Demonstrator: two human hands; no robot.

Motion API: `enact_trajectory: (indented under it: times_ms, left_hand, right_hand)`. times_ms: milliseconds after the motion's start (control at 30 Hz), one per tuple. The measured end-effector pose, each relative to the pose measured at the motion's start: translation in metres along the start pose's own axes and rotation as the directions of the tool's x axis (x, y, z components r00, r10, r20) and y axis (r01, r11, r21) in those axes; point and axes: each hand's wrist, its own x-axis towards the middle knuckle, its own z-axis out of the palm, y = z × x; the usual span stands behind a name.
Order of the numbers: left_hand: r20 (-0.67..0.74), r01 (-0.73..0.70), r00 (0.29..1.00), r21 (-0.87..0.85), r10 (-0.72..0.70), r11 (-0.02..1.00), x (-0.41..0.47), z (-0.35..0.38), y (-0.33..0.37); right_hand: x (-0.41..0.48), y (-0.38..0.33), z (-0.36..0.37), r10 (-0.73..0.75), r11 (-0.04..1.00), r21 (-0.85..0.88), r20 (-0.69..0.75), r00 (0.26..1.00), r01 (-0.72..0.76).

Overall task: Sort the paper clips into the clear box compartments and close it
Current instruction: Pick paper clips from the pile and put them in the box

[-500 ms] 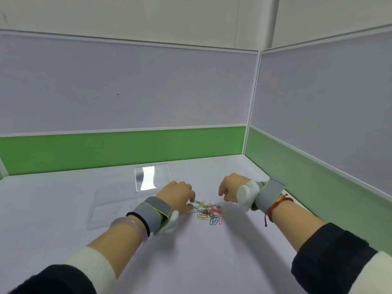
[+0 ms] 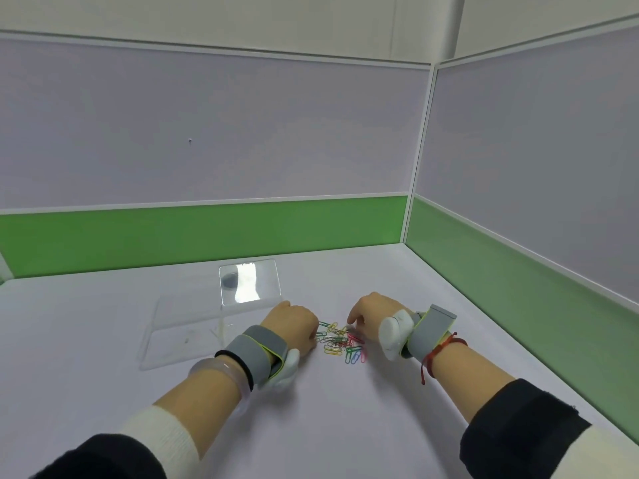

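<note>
Down on the white desk (image 2: 345, 426), both hands sit on either side of a small heap of coloured paper clips (image 2: 340, 342), and everything else is best placed from there. The left hand (image 2: 294, 326) rests knuckles-up with its fingers curled under, fingertips at the left edge of the heap; whether it has a clip pinched beneath them I cannot tell, since the curled fingers hide their own tips. The right hand (image 2: 371, 314) hangs over the heap's right edge, fingers bent down toward the clips, index finger reaching closest to a red one; again the fingertips are too small and blurred to say if anything is caught between them. Between the two hands the clips lie loose and tangled, green, yellow, red, blue and pink, all on the desk surface. Just beyond the left hand's knuckles, and to its left, lies the clear box (image 2: 183, 333), a flat transparent tray whose far lid (image 2: 249, 284) stands open, tilted up and catching a bright reflection. Its compartments are hard to make out through the clear plastic, though a faint divider shows near the corner closest to the left hand. Each wrist wears a grey strap (image 2: 254, 350) with a white device, and the right wrist also carries a red string bracelet (image 2: 439, 350). Behind the hands rise grey and green partition walls (image 2: 207, 233).
</note>
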Motion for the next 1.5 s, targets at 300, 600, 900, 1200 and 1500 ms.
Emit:
enact_trajectory:
  times_ms: [300, 600, 900, 1200, 1500]
  left_hand:
    - [-0.049, -0.004, 0.999, -0.038, 0.002, 0.999, 0.001, 0.003, 0.006]
    - [-0.013, 0.041, 0.999, -0.092, -0.043, 0.995, -0.001, 0.004, 0.006]
    - [-0.03, -0.014, 0.999, -0.08, 0.012, 0.997, 0.0, 0.002, 0.007]
    - [-0.166, 0.006, 0.983, -0.413, -0.082, 0.911, -0.005, -0.016, -0.009]
    - [-0.254, 0.042, 0.918, -0.7, -0.303, 0.713, -0.019, -0.031, -0.052]
  right_hand:
    - [0.005, 0.001, 0.013, -0.017, 0.999, 0.046, -0.064, 0.998, 0.02]
    - [0.008, -0.005, 0.014, 0.025, 1.0, 0.017, -0.057, 0.998, -0.024]
    - [0.009, -0.002, 0.011, 0.016, 0.999, -0.034, -0.047, 0.999, -0.018]
    - [0.008, -0.006, -0.006, 0.0, 0.998, 0.059, -0.115, 0.993, 0.007]
    - [0.008, -0.04, -0.035, 0.03, 0.942, 0.327, -0.301, 0.953, 0.074]
